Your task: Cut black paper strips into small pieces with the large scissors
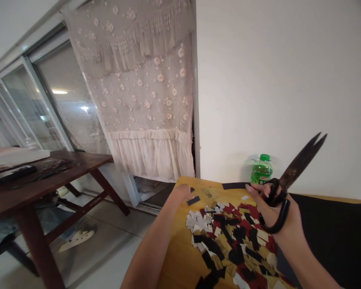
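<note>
My right hand (270, 208) is wrapped round a pair of black-handled scissors (293, 170). Their dark blades point up and to the right, slightly apart. Its fingertips also pinch one end of a black paper strip (234, 186), which reaches left over the table. At the table's far left edge, my left hand (182, 195) is closed, with small black paper pieces (194, 200) at its fingertips; part of its grip is hidden. Between my forearms spreads a heap of cut paper pieces (231, 237) in black, white, red and tan.
A green-capped bottle (261, 169) stands against the white wall behind the yellow table (174, 249). A large black sheet (333, 241) lies to the right. Leftward are a brown wooden table (87, 160), a person's foot in a pale clog (77, 241), and a lace curtain (147, 92).
</note>
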Demonstrator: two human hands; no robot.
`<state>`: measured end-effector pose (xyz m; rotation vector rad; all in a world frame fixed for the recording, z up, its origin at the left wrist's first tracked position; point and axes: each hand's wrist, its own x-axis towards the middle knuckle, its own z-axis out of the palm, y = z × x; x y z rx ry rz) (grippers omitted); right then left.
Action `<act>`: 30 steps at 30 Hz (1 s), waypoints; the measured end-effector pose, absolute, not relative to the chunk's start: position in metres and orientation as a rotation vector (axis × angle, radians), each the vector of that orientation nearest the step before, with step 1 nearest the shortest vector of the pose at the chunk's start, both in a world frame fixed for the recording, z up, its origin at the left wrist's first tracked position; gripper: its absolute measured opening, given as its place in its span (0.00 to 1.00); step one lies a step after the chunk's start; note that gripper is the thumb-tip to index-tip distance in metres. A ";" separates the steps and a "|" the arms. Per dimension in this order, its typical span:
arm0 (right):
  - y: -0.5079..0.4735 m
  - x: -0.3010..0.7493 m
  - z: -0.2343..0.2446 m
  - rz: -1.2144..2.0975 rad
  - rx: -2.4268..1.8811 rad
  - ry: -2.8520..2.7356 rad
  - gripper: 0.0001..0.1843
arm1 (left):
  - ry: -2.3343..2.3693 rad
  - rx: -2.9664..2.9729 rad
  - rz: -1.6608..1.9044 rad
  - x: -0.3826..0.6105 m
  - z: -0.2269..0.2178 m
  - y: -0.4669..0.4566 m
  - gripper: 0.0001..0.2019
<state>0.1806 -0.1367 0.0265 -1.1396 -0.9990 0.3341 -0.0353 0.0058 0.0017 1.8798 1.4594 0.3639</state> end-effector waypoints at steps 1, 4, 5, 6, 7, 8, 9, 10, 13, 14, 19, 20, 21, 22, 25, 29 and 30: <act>-0.136 0.181 0.026 0.334 -1.144 -1.001 0.20 | 1.450 1.901 0.402 -0.033 0.005 0.003 0.14; -0.134 0.184 0.024 0.346 -1.231 -1.051 0.21 | 1.328 1.952 0.513 -0.022 0.026 -0.013 0.14; -0.133 0.185 0.024 0.372 -1.247 -1.068 0.22 | 1.230 1.956 0.541 -0.017 0.035 -0.021 0.18; -0.134 0.185 0.024 0.410 -1.242 -1.076 0.22 | 1.011 1.922 0.591 -0.013 0.045 -0.031 0.22; -0.134 0.184 0.024 0.451 -1.216 -1.067 0.22 | 0.852 1.904 0.602 -0.009 0.054 -0.041 0.24; -0.135 0.182 0.025 0.491 -1.176 -1.042 0.23 | 0.774 1.910 0.594 -0.005 0.062 -0.051 0.24; -0.135 0.181 0.026 0.526 -1.133 -1.005 0.23 | 0.739 1.926 0.589 -0.002 0.069 -0.060 0.23; -0.136 0.179 0.027 0.557 -1.094 -0.965 0.24 | 0.706 1.949 0.581 0.001 0.075 -0.068 0.21; -0.136 0.177 0.027 0.607 -1.011 -0.879 0.26 | 0.670 1.976 0.622 0.002 0.083 -0.081 0.19; -0.134 0.178 0.026 0.617 -1.005 -0.879 0.27 | 0.674 1.978 0.657 0.001 0.084 -0.081 0.18; -0.128 0.182 0.017 0.696 -1.108 -1.055 0.24 | 0.729 1.838 0.900 -0.010 0.086 -0.068 0.17; -0.128 0.181 0.016 0.699 -1.156 -1.105 0.23 | 0.717 1.782 0.951 -0.013 0.087 -0.065 0.17; -0.129 0.178 0.016 0.707 -1.213 -1.169 0.22 | 0.696 1.728 0.996 -0.016 0.088 -0.062 0.16; -0.131 0.174 0.016 0.710 -1.266 -1.234 0.22 | 0.673 1.680 1.029 -0.019 0.088 -0.060 0.16; -0.141 0.160 0.018 0.756 -1.314 -1.445 0.20 | 0.629 1.604 1.057 -0.025 0.090 -0.057 0.15; -0.154 0.147 0.024 0.840 -1.302 -1.532 0.19 | 0.630 1.635 0.994 -0.027 0.092 -0.059 0.16; -0.156 0.145 0.025 0.858 -1.306 -1.527 0.19 | 0.632 1.652 0.962 -0.026 0.092 -0.060 0.16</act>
